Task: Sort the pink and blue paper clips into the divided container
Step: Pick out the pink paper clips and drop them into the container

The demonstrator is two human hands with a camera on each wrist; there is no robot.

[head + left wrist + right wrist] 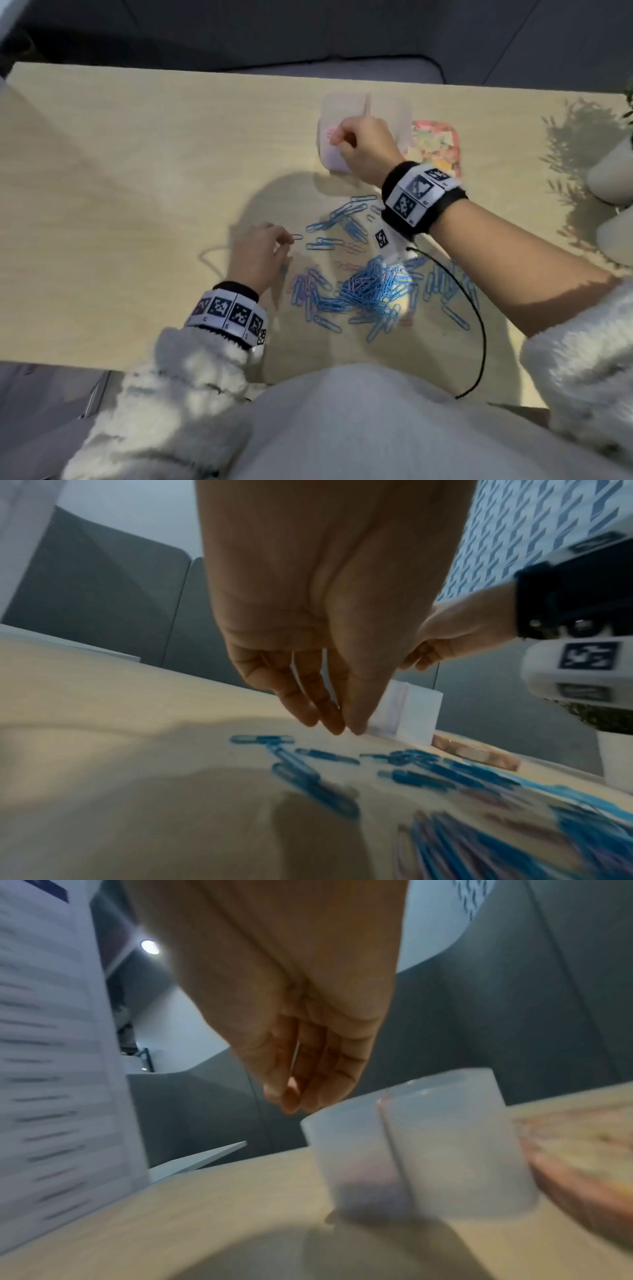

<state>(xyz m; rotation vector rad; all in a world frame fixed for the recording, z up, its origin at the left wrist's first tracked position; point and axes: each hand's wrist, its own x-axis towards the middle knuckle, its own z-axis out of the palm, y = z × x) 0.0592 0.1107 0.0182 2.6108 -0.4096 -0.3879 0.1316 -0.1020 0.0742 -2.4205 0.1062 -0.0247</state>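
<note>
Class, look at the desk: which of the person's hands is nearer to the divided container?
The right hand. It is poised over the divided container's left compartment, fingertips pinched together. The left hand is down by the scattered blue paper clips, well short of the container.

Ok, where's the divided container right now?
In the head view the divided container stands at the table's far side, under the right hand, left of a pink patterned lid.

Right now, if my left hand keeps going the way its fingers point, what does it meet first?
Probably the lone blue paper clip just beyond the left hand, lying on the table.
</note>
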